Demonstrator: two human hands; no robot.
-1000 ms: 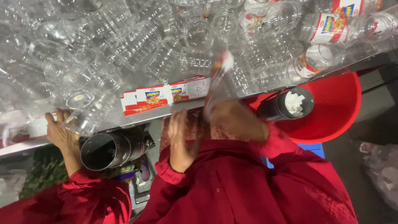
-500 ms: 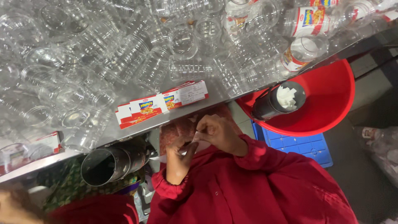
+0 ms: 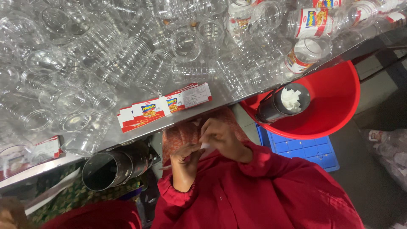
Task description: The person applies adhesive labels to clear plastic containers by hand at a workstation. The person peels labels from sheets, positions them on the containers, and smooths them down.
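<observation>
My right hand [image 3: 224, 136] and my left hand [image 3: 186, 159] meet just below the steel table's edge [image 3: 199, 116], in front of my red shirt. Between their fingertips they pinch a small white paper piece [image 3: 205, 146]. Above the hands, on the table edge, lies a fanned stack of red-and-white labels [image 3: 165, 108]. Behind it several clear plastic jars [image 3: 186, 46] are heaped, some with labels [image 3: 316, 21] on them.
A red basin [image 3: 339, 106] at right holds a dark cylinder with white paper scraps [image 3: 290, 99]; a blue crate [image 3: 305, 148] sits below it. A dark metal can [image 3: 110, 169] lies under the table. Another label stack [image 3: 46, 148] is left. A co-worker's hand [image 3: 8, 214] shows bottom left.
My right hand came down from the table edge, where it held something clear, to meet my left hand. The co-worker's hand left the table edge and dropped to the corner.
</observation>
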